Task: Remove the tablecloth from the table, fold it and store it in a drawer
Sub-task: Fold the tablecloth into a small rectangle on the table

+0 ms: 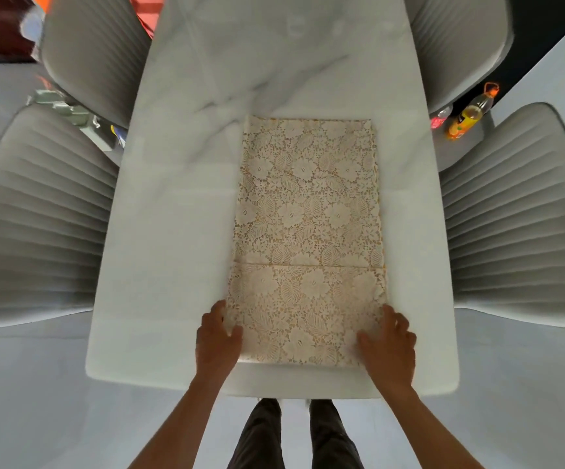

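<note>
Gripping the tablecloth (308, 231) by its near corners, left hand (217, 340) and right hand (389, 343) fingers pinched, risked lopsided folding on the slick table (172, 231).

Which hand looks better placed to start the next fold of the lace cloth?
Neither clearly: the left hand and right hand each grip a near corner of the folded tablecloth on the table. Probably both lift together.
</note>
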